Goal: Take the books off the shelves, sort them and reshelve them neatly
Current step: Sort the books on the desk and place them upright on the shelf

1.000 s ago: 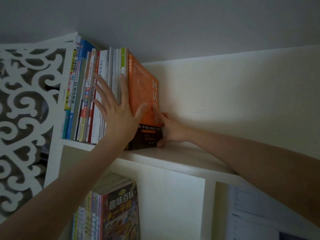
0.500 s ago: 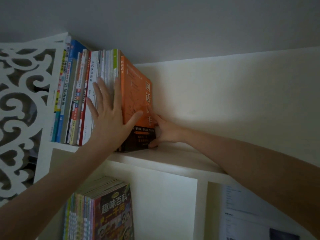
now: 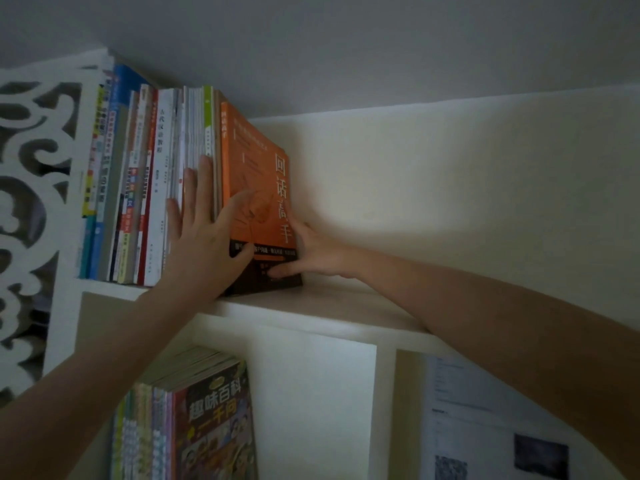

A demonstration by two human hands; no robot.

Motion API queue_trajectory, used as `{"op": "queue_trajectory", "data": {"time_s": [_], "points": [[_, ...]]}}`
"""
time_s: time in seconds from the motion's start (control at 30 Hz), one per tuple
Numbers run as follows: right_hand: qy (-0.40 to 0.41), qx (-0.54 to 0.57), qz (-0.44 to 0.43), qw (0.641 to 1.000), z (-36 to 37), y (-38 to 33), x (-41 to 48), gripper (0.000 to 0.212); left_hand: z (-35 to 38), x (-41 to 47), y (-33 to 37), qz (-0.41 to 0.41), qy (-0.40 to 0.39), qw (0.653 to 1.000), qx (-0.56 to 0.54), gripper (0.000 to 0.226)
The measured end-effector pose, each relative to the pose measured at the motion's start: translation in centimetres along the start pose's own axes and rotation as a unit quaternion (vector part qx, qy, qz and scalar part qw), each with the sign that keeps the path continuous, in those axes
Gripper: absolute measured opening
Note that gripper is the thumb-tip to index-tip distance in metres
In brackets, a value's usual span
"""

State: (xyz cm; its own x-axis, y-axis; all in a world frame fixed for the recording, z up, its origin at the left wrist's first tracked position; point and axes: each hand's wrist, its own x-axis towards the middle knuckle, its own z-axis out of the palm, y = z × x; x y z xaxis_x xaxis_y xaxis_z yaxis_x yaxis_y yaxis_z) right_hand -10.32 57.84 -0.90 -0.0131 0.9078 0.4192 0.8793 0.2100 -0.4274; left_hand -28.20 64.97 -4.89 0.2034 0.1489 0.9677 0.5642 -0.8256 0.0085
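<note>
A row of upright books [image 3: 152, 188] stands at the left end of the top shelf [image 3: 322, 306]. An orange book [image 3: 256, 161] with a dark lower band closes the row on the right. My left hand [image 3: 204, 237] lies flat against the spines beside it, fingers pointing up and thumb spread across the orange cover. My right hand [image 3: 311, 252] reaches in from the right and presses on the lower rear part of that cover, fingers apart. Neither hand is closed round a book.
A white fretwork side panel [image 3: 31, 202] borders the shelf on the left. Below, a second row of books [image 3: 211, 420] with a colourful cover stands in the left compartment. A printed paper sheet [image 3: 485, 410] hangs in the right compartment. Bare shelf board runs right of the orange book.
My left hand's fingers have drawn together and slid right toward the orange book, with the thumb moving further onto its cover. My right hand stays pressed on the cover. The row stands straighter.
</note>
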Motion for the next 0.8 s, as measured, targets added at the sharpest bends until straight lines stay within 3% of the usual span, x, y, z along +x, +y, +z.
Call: {"op": "queue_trajectory", "data": {"time_s": [0.17,0.27,0.37,0.47,0.6,0.8], "points": [[0.026,-0.005,-0.008,1.0,-2.5,-2.1,-3.7,0.109,-0.4,0.1,0.4,-0.022,-0.025,0.999,0.033,0.091],[0.052,0.008,0.017,0.998,-3.5,-3.5,-6.1,0.116,-1.4,-0.3,2.1,-0.033,-0.012,0.999,0.019,0.093],[0.083,0.041,0.022,0.995,-4.2,-4.5,-8.8,0.116,-3.0,-1.6,6.7,-0.005,0.001,0.997,-0.081,0.08],[0.124,0.057,-0.005,0.991,-4.7,-5.2,-13.2,0.113,-4.8,-3.5,12.3,-0.021,-0.012,0.972,-0.233,0.073],[0.182,0.085,-0.017,0.98,-5.3,-4.6,-20.8,0.105,-6.7,-6.0,18.1,0.021,-0.007,0.942,-0.336,0.061],[0.259,0.094,0.004,0.961,-7.0,-4.3,-31.7,0.108,-7.5,-9.0,23.8,0.029,-0.077,0.897,-0.435,0.069]]}}
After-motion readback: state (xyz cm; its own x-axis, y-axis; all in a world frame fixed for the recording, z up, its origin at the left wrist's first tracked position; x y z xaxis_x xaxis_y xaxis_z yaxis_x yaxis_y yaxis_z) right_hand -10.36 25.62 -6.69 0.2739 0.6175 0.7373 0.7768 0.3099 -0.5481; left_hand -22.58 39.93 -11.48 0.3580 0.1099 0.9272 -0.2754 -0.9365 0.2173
